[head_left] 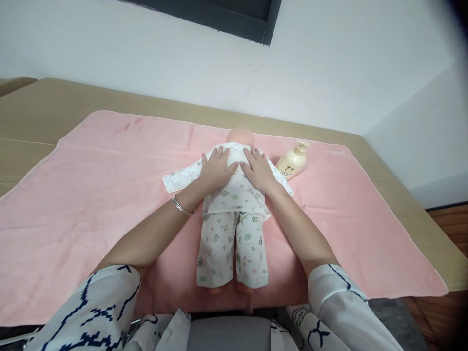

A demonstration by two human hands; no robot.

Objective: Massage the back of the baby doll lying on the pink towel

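Observation:
A baby doll [234, 195] in white patterned pajamas lies face down on a pink blanket [109, 195], its head away from me and its feet near the front edge. My left hand [216, 169] rests flat on the upper left of its back, fingers spread. On the upper right of the back lies my right hand [258, 169], also with fingers apart. The two thumbs almost meet over the middle. One sleeve of the doll stretches out to the left; the other is partly hidden behind my right hand and forearm.
A cream pump bottle [292, 160] lies tilted on the blanket, just right of the doll's shoulder. Under the blanket is a wooden table [146, 104], which backs against a white wall [183, 63]. A dark frame [234, 24] hangs on that wall.

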